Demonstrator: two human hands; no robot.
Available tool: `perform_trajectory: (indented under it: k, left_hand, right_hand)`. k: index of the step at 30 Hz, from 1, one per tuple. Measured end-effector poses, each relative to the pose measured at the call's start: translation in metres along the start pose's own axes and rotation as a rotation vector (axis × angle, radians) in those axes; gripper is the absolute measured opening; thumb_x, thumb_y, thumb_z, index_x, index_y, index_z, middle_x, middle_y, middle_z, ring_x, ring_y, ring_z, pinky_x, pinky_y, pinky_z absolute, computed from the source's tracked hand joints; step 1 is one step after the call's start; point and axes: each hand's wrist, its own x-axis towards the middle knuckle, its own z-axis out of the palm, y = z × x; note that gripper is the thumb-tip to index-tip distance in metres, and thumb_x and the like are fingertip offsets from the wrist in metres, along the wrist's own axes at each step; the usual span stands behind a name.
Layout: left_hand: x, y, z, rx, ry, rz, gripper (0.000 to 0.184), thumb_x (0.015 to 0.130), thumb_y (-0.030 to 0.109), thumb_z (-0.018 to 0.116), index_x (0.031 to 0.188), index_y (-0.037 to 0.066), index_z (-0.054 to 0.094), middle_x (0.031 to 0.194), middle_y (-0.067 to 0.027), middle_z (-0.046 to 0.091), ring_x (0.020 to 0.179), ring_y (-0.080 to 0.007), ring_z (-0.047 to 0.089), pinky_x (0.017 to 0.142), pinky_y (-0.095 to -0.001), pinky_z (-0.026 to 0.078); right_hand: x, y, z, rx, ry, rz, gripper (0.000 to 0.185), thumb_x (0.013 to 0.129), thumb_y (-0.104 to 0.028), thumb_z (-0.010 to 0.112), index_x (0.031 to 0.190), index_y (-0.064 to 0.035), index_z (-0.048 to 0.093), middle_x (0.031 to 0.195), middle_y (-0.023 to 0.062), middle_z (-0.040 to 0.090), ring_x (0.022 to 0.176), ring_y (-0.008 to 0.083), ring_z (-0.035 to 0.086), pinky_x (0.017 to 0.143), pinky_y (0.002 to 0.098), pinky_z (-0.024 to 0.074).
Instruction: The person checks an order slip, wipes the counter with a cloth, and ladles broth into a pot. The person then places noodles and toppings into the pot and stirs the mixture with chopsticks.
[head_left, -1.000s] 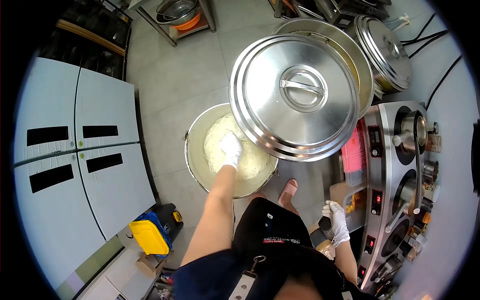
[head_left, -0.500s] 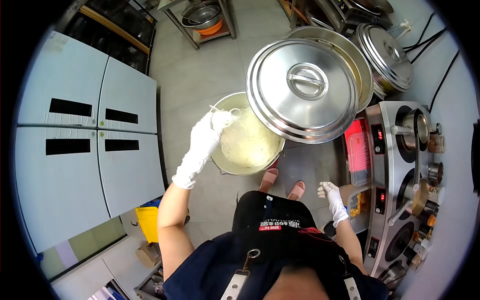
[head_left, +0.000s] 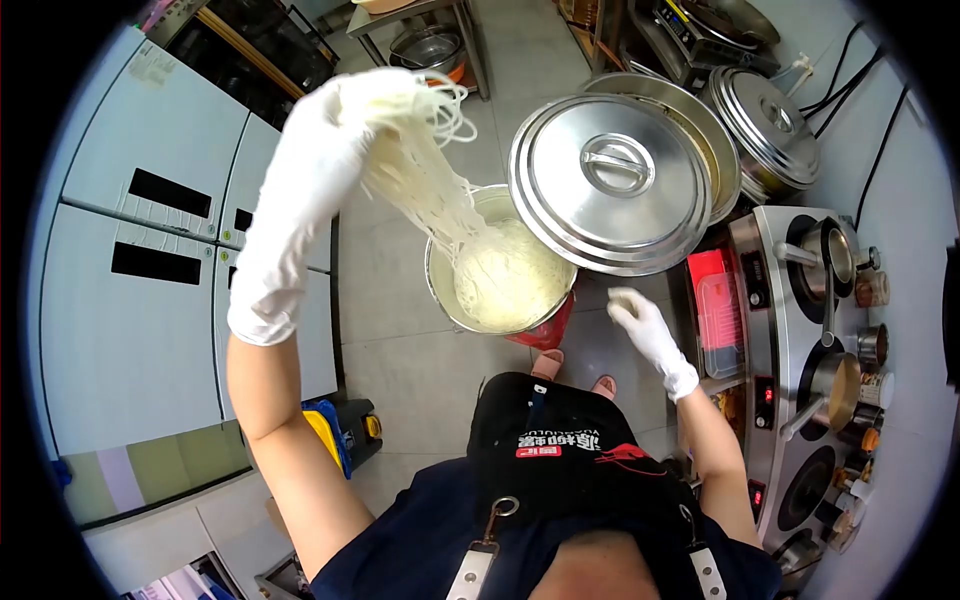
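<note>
Left hand [head_left: 345,115] higher, noodles [head_left: 425,185] drawn from pot [head_left: 441,285]

Lid [head_left: 610,195] hides pt. of rear pot [head_left: 727,165] & noodle bucket [head_left: 441,285].

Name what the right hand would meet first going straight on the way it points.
The right hand would probably meet the large steel lid first, at its near edge, though depth is unclear.

Bright, even indoor light; soft glare gleams on the steel lid [head_left: 610,185], and the gloved left hand [head_left: 335,130] looks washed out. Fisheye distortion bends cabinets [head_left: 130,330] near black edges.
</note>
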Motion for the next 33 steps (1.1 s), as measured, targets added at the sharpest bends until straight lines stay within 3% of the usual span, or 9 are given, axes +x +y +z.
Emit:
perform_trajectory:
  k: [4, 9, 13, 15, 18, 20, 25, 30, 33]
  left_hand:
    - [0.008, 0.028, -0.03, 0.024, 0.008, 0.165, 0.028, 0.089, 0.017, 0.051, 0.111, 0.002, 0.063, 0.094, -0.0094, 0.068, 0.086, -0.0161, 0.064, 0.079, -0.0292, 0.049]
    - [0.023, 0.026, -0.051, 0.092, -0.027, 0.157, 0.033, 0.085, 0.009, 0.054, 0.116, -0.002, 0.059, 0.102, -0.0088, 0.067, 0.094, -0.016, 0.061, 0.088, -0.0279, 0.045]
    - [0.02, 0.022, -0.044, 0.029, -0.049, 0.112, 0.033, 0.086, 0.014, 0.057, 0.115, -0.001, 0.06, 0.102, -0.008, 0.066, 0.094, -0.0153, 0.061, 0.088, -0.0282, 0.044]
    - [0.018, 0.011, -0.04, 0.016, -0.061, 0.091, 0.031, 0.087, 0.015, 0.056, 0.114, 0.001, 0.061, 0.1, -0.008, 0.067, 0.092, -0.0152, 0.061, 0.086, -0.0287, 0.045]
    - [0.013, -0.016, -0.032, -0.003, -0.088, 0.081, 0.028, 0.089, 0.017, 0.051, 0.11, 0.004, 0.065, 0.094, -0.0088, 0.069, 0.085, -0.0155, 0.062, 0.08, -0.03, 0.047]
    - [0.004, -0.032, -0.02, -0.046, -0.159, 0.004, 0.03, 0.089, 0.022, 0.052, 0.11, 0.007, 0.066, 0.095, -0.0068, 0.069, 0.086, -0.0155, 0.061, 0.082, -0.0289, 0.047]
    - [-0.011, -0.121, 0.054, -0.293, -0.377, -0.149, 0.037, 0.09, 0.03, 0.055, 0.115, 0.004, 0.064, 0.117, -0.0095, 0.063, 0.111, -0.0176, 0.056, 0.098, -0.0296, 0.041]
    - [-0.034, -0.188, 0.153, -0.56, -0.402, -0.286, 0.036, 0.089, 0.022, 0.057, 0.117, 0.0, 0.061, 0.119, -0.0107, 0.062, 0.111, -0.0182, 0.056, 0.098, -0.0289, 0.04]
    - [-0.05, -0.2, 0.185, -1.041, -0.388, -0.358, 0.045, 0.089, 0.025, 0.057, 0.125, 0.0, 0.053, 0.121, -0.009, 0.059, 0.109, -0.018, 0.054, 0.095, -0.0302, 0.042]
  right_hand:
    - [0.041, -0.091, 0.029, -0.103, -0.049, -0.354, 0.098, 0.069, -0.018, 0.077, 0.145, 0.0004, 0.017, 0.14, 0.0187, 0.035, 0.133, 0.027, 0.031, 0.111, 0.0346, 0.0231]
    - [0.096, -0.132, 0.101, -0.048, -0.081, -0.555, 0.126, 0.055, -0.023, 0.086, 0.146, 0.0007, 0.002, 0.15, 0.0214, 0.015, 0.141, 0.0335, 0.009, 0.114, 0.0367, 0.0122]
    - [0.121, -0.114, 0.176, 0.271, -0.046, -0.49, 0.092, 0.064, -0.028, 0.08, 0.135, 0.0037, 0.032, 0.13, 0.0218, 0.045, 0.125, 0.0301, 0.04, 0.102, 0.036, 0.0335]
    - [0.128, -0.103, 0.184, 0.253, -0.233, -0.253, 0.065, 0.072, -0.03, 0.075, 0.123, 0.0019, 0.051, 0.109, 0.0188, 0.062, 0.108, 0.0273, 0.058, 0.089, 0.0361, 0.0446]
    - [0.128, -0.073, 0.165, -0.12, -0.187, -0.282, 0.024, 0.085, -0.024, 0.055, 0.093, -0.0027, 0.062, 0.083, 0.0156, 0.066, 0.081, 0.0318, 0.064, 0.071, 0.0406, 0.0477]
    - [0.118, -0.082, 0.131, -0.602, -0.239, -0.279, 0.02, 0.083, -0.018, 0.05, 0.088, -0.0031, 0.062, 0.086, 0.0196, 0.064, 0.082, 0.0381, 0.061, 0.072, 0.0441, 0.0477]
    - [0.12, -0.086, 0.103, -0.827, -0.179, -0.496, 0.019, 0.082, -0.017, 0.051, 0.084, -0.0028, 0.064, 0.087, 0.0216, 0.063, 0.084, 0.0396, 0.061, 0.076, 0.0449, 0.048]
    - [0.115, -0.164, 0.109, -0.686, -0.312, -0.403, 0.028, 0.086, -0.024, 0.052, 0.09, 0.0014, 0.063, 0.086, 0.0228, 0.063, 0.082, 0.0376, 0.061, 0.076, 0.0425, 0.0471]
    - [0.13, -0.173, 0.113, -0.598, -0.328, -0.368, 0.033, 0.088, -0.028, 0.052, 0.091, 0.0036, 0.062, 0.083, 0.0225, 0.064, 0.078, 0.0351, 0.061, 0.073, 0.0409, 0.0471]
